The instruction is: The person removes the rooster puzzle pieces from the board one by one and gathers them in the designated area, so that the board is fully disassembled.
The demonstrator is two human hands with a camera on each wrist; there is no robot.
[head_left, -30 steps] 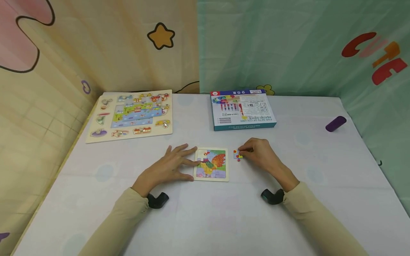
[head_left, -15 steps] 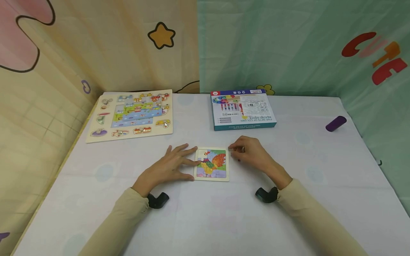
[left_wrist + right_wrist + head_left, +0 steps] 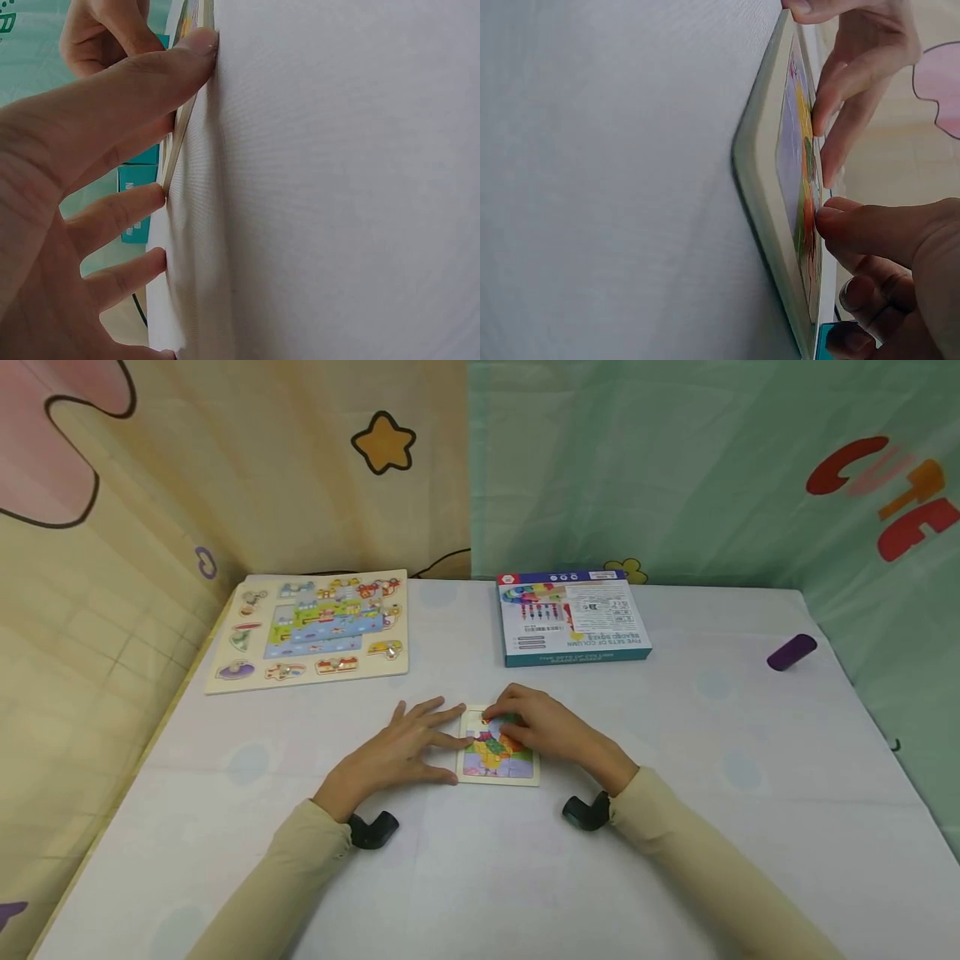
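A small square jigsaw puzzle (image 3: 498, 768) with a colourful chicken picture lies in a pale wooden frame (image 3: 761, 150) at the table's middle. My left hand (image 3: 405, 745) spreads its fingers along the frame's left side. Its thumb (image 3: 196, 45) presses on the near corner, and one finger reaches over onto the picture. Over the upper part of the puzzle, my right hand (image 3: 542, 727) pinches a small puzzle piece between thumb and fingers. That piece is mostly hidden by the fingertips. In the right wrist view the right thumb (image 3: 831, 217) is right at the picture's surface.
A large wooden peg puzzle board (image 3: 247, 681) lies at the back left. Behind the small puzzle is a flat teal-and-white box (image 3: 577, 618). A purple cylinder (image 3: 792, 652) lies at the far right. Printed curtains (image 3: 675, 468) stand behind the table.
My right hand has picked up the puzzle piece from the table right of the frame and moved left over the puzzle's upper part. The left hand has stayed in place.
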